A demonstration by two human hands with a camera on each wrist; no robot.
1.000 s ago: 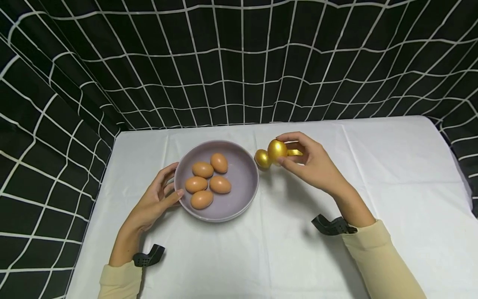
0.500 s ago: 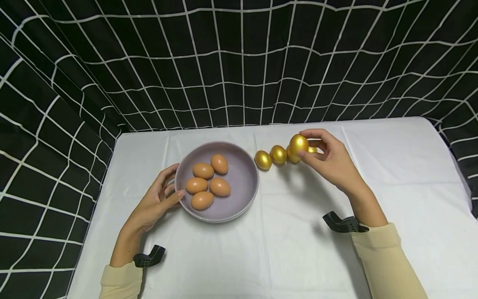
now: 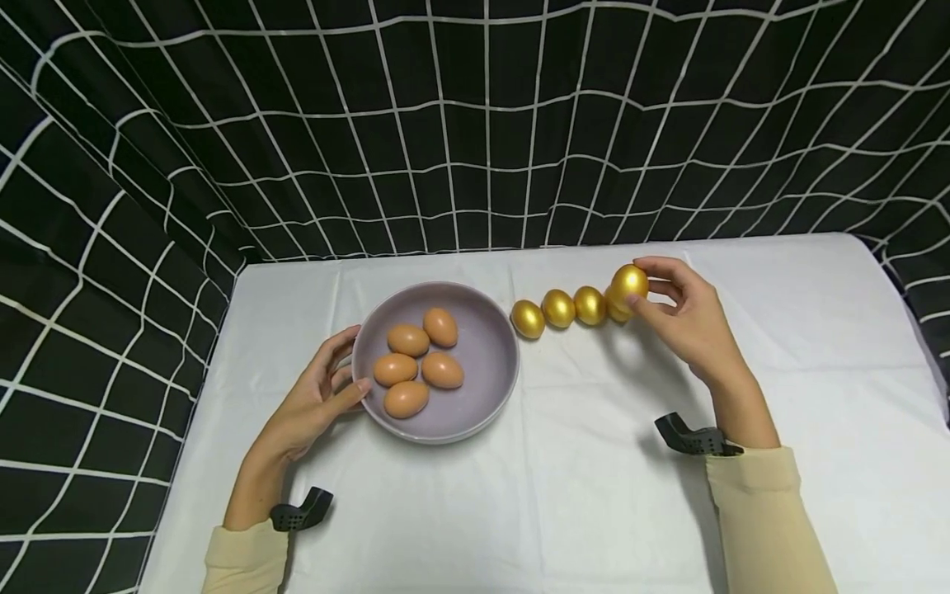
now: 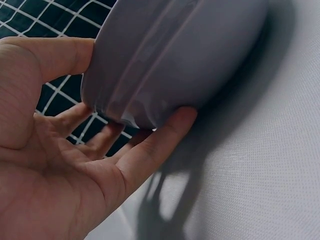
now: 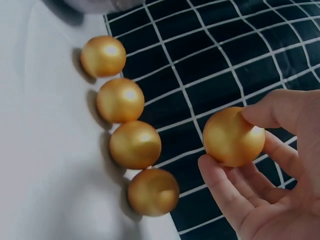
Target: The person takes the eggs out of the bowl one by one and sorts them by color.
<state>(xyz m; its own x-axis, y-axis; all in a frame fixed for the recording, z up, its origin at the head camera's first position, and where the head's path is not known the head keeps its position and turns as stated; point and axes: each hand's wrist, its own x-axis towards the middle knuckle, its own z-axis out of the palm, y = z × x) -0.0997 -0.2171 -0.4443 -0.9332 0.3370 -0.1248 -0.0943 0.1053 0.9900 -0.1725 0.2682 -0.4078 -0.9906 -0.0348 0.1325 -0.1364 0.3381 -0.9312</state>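
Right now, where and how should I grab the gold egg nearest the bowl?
I'd pinch the gold egg across its rounded middle, coming down from above, on its near and far sides. Those look open, while the bowl sits close on its left and a neighbouring egg on its right. Its smooth curve offers no edge.

head view: from above, facing forward and down, farthest off, over the tabletop (image 3: 594,495) to the gridded curtain (image 3: 506,76). left wrist view: low, close, rolled sideways, facing the outer wall of the bowl (image 4: 185,55), shared with head view. right wrist view: near, also rolled, facing gold eggs (image 5: 135,145), likewise shared.
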